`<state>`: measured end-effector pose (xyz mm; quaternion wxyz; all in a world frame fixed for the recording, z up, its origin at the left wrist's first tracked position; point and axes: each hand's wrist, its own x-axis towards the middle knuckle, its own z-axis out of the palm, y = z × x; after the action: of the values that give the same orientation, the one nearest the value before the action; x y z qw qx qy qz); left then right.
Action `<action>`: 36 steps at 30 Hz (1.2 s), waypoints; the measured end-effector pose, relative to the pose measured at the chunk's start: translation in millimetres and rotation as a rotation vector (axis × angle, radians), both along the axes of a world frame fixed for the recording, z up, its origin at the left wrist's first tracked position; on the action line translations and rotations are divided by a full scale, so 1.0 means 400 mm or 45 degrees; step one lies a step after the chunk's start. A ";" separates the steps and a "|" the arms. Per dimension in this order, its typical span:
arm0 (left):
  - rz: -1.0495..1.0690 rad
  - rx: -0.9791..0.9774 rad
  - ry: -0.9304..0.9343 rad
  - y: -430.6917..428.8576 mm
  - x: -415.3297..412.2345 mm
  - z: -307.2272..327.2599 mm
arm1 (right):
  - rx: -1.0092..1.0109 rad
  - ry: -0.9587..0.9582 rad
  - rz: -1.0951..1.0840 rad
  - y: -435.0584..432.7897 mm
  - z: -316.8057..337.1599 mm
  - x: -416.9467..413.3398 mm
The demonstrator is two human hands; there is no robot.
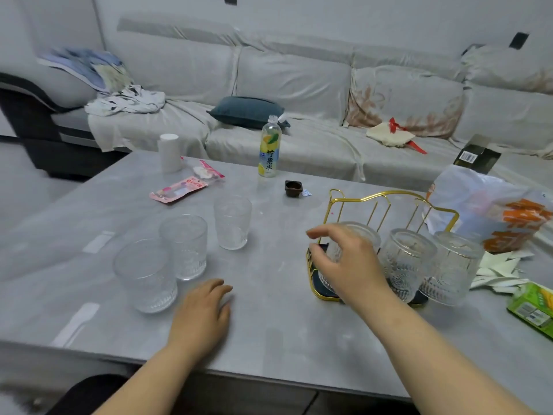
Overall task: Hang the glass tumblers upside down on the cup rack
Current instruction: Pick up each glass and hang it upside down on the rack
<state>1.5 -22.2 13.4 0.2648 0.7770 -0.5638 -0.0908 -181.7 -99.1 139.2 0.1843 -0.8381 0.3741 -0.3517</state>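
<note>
A gold wire cup rack [386,195] stands on the grey table at the right. Three glass tumblers hang upside down on its near row: the left one [363,233], the middle one [407,262] and the right one [452,265]. My right hand [347,262] is over the left hung tumbler, fingers spread, partly hiding it; I cannot tell if it touches the glass. Three more tumblers stand upright on the left: a near one [146,275], a middle one [185,245] and a far one [232,221]. My left hand [203,313] rests flat on the table, holding nothing.
A drink bottle [269,148], a white canister [169,152], pink packets [179,190] and a small dark cup [293,188] lie farther back. A plastic bag [490,205], paper scraps [499,271] and a green carton [532,307] crowd the right edge. A sofa runs behind.
</note>
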 end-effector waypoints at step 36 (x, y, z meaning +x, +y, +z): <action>0.116 -0.065 -0.278 0.000 0.059 -0.059 | 0.711 -0.217 -0.242 -0.233 -0.336 0.433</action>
<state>25.0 -22.2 -10.3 0.2255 0.8000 -0.5556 0.0209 -8.6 -192.4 4.7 0.4043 -0.6839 0.5162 -0.3199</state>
